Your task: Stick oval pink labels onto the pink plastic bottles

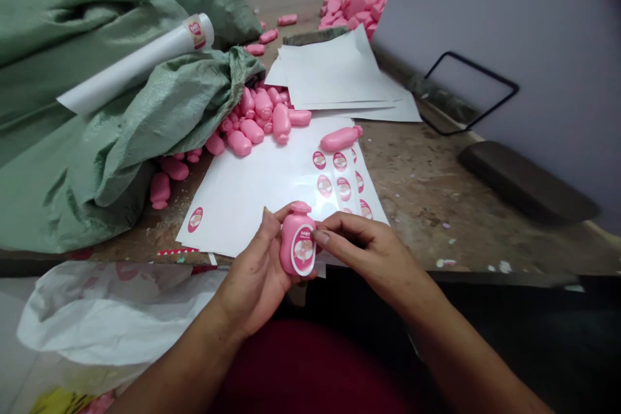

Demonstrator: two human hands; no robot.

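My left hand is wrapped round a small pink plastic bottle and holds it upright above the table's front edge. On the bottle's face lies an oval sticker with a white rim and a baby picture. The thumb and forefinger of my right hand pinch at the sticker's right edge. Beneath and beyond my hands are sticker sheets, with rows of oval stickers along their right side. Another pink bottle lies across the top of these rows.
Several pink bottles spill from a green sack on the left. A white paper roll rests on the sack. Blank white sheets lie farther back. On the right stand a black wire frame and a dark block.
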